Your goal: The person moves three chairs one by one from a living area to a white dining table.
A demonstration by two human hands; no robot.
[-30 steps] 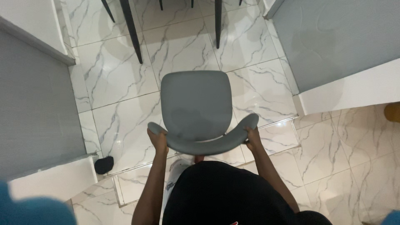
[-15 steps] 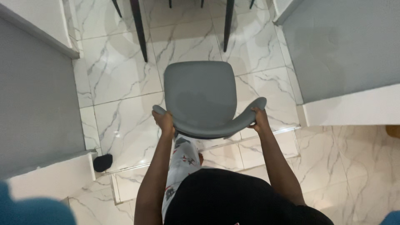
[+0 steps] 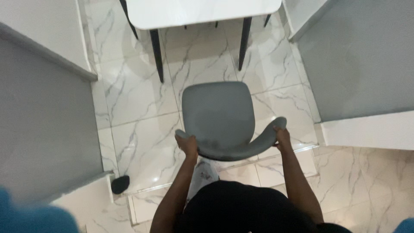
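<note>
A grey padded chair (image 3: 217,114) with a curved backrest faces away from me on the white marble floor. My left hand (image 3: 188,146) grips the left end of the backrest. My right hand (image 3: 282,139) grips the right end. My arms reach forward from my black top, and one patterned trouser leg shows just behind the seat. Ahead of the chair stands a white table (image 3: 198,11) on thin black legs.
Grey walls with white edges flank a narrow opening, the left wall (image 3: 43,125) and the right wall (image 3: 362,64). A small black object (image 3: 120,184) lies on the floor by the left wall's corner. A floor strip crosses under the chair.
I have carried the chair forward through the opening toward the table. The white tabletop has come into view at the top. Both hands keep their grip on the backrest.
</note>
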